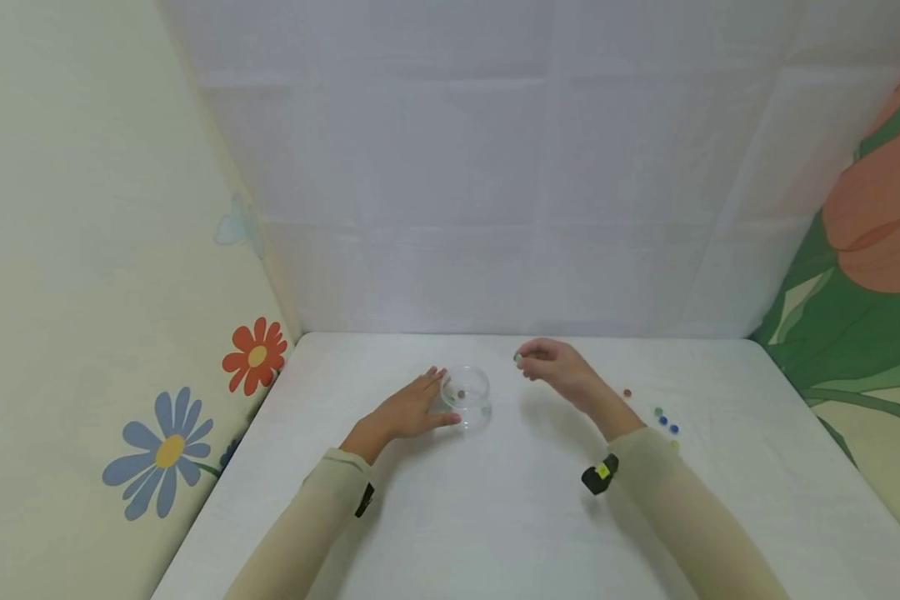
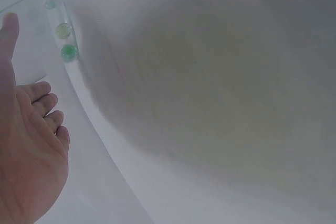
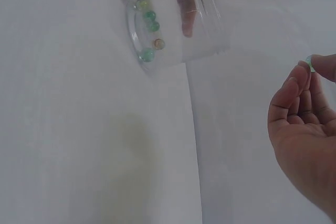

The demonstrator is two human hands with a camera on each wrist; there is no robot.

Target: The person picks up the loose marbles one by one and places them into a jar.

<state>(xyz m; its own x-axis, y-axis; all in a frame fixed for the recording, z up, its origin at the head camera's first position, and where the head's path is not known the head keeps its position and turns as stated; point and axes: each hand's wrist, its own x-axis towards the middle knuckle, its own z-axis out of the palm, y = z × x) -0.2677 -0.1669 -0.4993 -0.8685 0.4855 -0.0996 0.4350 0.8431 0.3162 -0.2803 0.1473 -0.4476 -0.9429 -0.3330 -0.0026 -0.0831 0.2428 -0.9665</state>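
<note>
A clear jar (image 1: 477,385) stands upright near the middle of the table. My left hand (image 1: 414,408) holds it from the left, thumb on the near side and fingers on the far side. Several green, yellowish and brown marbles lie on the jar's bottom, among them a brown marble (image 3: 158,44) and a pale green marble (image 3: 147,54). To the right of the jar and above the table, my right hand (image 1: 562,368) pinches a green marble (image 3: 310,63) between thumb and fingertips. The left wrist view shows the left palm beside the jar's wall.
On the table to the right lie a brown marble (image 1: 627,392), a green marble (image 1: 658,412), two blue marbles (image 1: 669,425) and a yellow marble (image 1: 675,444) close to the right sleeve. A white cloth backdrop (image 1: 450,208) rises behind the white table (image 1: 487,517).
</note>
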